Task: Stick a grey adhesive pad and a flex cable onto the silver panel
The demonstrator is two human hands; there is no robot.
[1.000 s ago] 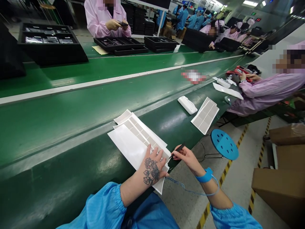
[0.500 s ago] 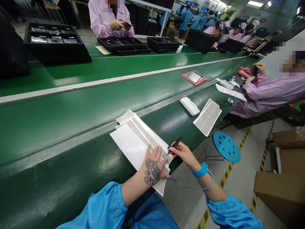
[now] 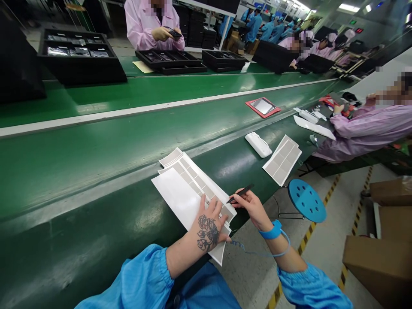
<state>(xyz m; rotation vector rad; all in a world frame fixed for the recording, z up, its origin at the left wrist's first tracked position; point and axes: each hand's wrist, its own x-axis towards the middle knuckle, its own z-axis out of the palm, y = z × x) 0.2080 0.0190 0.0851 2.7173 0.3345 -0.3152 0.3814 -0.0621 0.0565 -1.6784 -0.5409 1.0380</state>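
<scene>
My left hand [image 3: 209, 225] lies flat, fingers spread, on a stack of sheets at the bench's near edge. Its top sheet is plain white [image 3: 177, 193]; beneath it show label sheets [image 3: 189, 174] with grey rectangles in rows. Pinched in my right hand [image 3: 251, 208] are slim black tweezers [image 3: 242, 192], slanted with the pointed tip down-left, just over the sheets' right edge. A blue wrist strap [image 3: 272, 230] with a coiled cord circles my right wrist.
Further right lie a white oblong case [image 3: 258, 144] and more grey label sheets [image 3: 282, 159]. A red-framed panel [image 3: 263, 107] rests farther back. Black trays [image 3: 169, 60] stand across the green bench [image 3: 106, 154]. A blue stool [image 3: 307, 200] is at right. Co-workers in pink sit opposite and rightward.
My right hand has lifted and turned the tweezers flatter, their tip slightly higher above the sheets. My left hand stays on the stack. The view has shifted slightly.
</scene>
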